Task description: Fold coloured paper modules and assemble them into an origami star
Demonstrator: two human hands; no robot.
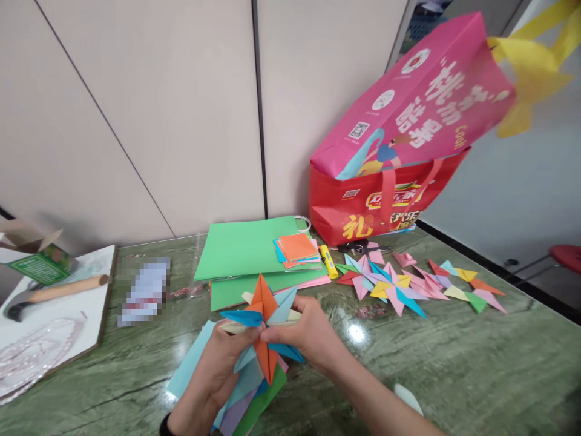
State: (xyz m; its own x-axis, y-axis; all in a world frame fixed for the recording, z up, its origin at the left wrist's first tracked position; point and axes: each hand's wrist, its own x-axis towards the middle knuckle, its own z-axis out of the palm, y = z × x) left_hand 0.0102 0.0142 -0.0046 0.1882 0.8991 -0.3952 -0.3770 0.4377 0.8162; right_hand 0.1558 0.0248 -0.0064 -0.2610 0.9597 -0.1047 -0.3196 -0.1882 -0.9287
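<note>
Between my two hands is a folded paper star (267, 360) with orange, blue, pale blue and cream points, raised above the table. My left hand (222, 357) grips its left side, thumb pressed near the centre. From the right, my right hand (308, 333) pinches it, its thumb meeting the other thumb at the middle. Fingers behind the star are partly hidden. Beneath it lie loose coloured paper sheets (193, 357) in light blue, purple and green. Several finished paper stars (381, 281) rest to the right.
Green paper (245, 248) lies at the back, with small orange squares (297, 247) on top and a yellow glue stick (327, 261) beside it. Red (336, 209) and pink (354, 121) bags stand at the back right. A white board (91, 327) at left carries a hammer (68, 287) and a box (43, 266).
</note>
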